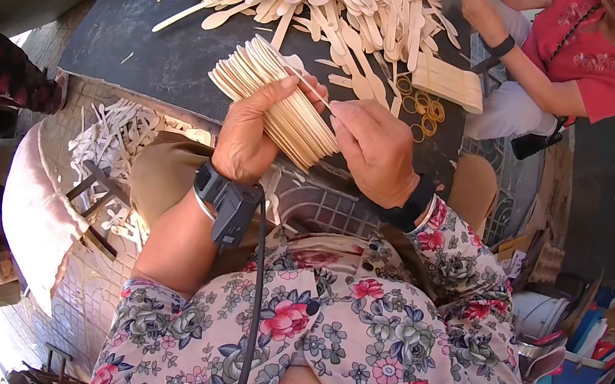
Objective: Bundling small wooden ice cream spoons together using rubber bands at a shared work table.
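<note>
- Left hand (245,140): curled firmly round a bundle of wooden utensils (297,128), over the counter's (145,46) near edge.
- Bundle's long axis: upper left to lower right.
- Right hand (373,142): fingers drawn together, pinching one thin stick (314,92); held end hidden, can't tell its shape.
- Stick lies upper-left of right hand, roughly along bundle.

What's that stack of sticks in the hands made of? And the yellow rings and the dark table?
The stack of sticks looks like plain wood: thin, pale tan and dull, with no paint showing. The yellow rings are probably rubber, since they're thin, bendy-looking loops. The dark table has a mostly dull top, maybe painted wood or plastic; I can't tell which.
</note>
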Available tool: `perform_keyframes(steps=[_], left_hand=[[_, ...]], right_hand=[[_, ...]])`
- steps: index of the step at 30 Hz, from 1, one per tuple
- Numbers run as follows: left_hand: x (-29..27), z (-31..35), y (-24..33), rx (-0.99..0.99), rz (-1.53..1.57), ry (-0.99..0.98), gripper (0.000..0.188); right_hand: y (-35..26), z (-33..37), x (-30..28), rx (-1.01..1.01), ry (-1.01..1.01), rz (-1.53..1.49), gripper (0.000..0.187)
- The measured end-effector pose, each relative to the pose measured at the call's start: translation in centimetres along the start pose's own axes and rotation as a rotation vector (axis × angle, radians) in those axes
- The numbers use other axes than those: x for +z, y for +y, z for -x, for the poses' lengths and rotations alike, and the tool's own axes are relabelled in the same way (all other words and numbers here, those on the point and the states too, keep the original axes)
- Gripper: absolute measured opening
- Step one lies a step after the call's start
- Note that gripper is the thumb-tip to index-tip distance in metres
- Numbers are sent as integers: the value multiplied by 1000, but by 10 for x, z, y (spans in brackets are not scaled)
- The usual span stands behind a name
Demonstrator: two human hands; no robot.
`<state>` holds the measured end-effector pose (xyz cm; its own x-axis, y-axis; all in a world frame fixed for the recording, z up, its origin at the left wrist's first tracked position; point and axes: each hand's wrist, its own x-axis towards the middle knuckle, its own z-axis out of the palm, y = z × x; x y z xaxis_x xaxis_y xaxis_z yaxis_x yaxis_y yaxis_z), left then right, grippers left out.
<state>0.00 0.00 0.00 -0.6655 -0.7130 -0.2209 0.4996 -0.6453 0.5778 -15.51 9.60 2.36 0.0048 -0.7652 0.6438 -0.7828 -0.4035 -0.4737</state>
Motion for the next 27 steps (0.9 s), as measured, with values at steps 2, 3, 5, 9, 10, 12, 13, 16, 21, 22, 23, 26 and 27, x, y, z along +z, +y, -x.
perform_keyframes(steps=[2, 3, 5, 9, 10, 12, 13, 16, 21, 22, 23, 26, 27], left_hand=[[0, 1, 1, -9, 28, -34, 35], [0, 2, 0, -10, 28, -34, 35], [0, 4, 0, -8, 72, -70, 33], [6, 6, -3, 18, 99, -43, 32], [5, 6, -3, 34, 95, -46, 31], [6, 6, -3, 49, 89, -50, 31], [6, 6, -3, 54, 69, -45, 31], [6, 5, -3, 63, 44, -39, 32], [3, 4, -2, 82, 49, -39, 33], [2, 4, -2, 90, 26, -31, 33], [1, 5, -1, 101, 2, -22, 34], [0, 6, -6, 120, 7, -23, 32], [-1, 2, -6, 115, 11, -55, 32]], right_hand=[[-3, -1, -2, -28, 6, 62, 21], [-5, 0, -3, -27, 5, 63, 21], [-8, 1, -5, -15, 6, 30, 21], [-10, 4, -9, 56, 16, -63, 20], [-10, 6, -9, 129, 15, -145, 20], [-12, 7, -9, 201, 16, -228, 21], [-13, 7, -10, 237, 7, -255, 21], [-14, 6, -9, 293, -6, -305, 22], [-9, 4, -4, 322, -35, -355, 22], [-8, 5, -1, 351, -31, -388, 22], [-9, 5, 2, 378, -29, -424, 21], [-12, 8, -1, 368, -69, -395, 22], [-10, 8, 0, 376, -84, -335, 22]])
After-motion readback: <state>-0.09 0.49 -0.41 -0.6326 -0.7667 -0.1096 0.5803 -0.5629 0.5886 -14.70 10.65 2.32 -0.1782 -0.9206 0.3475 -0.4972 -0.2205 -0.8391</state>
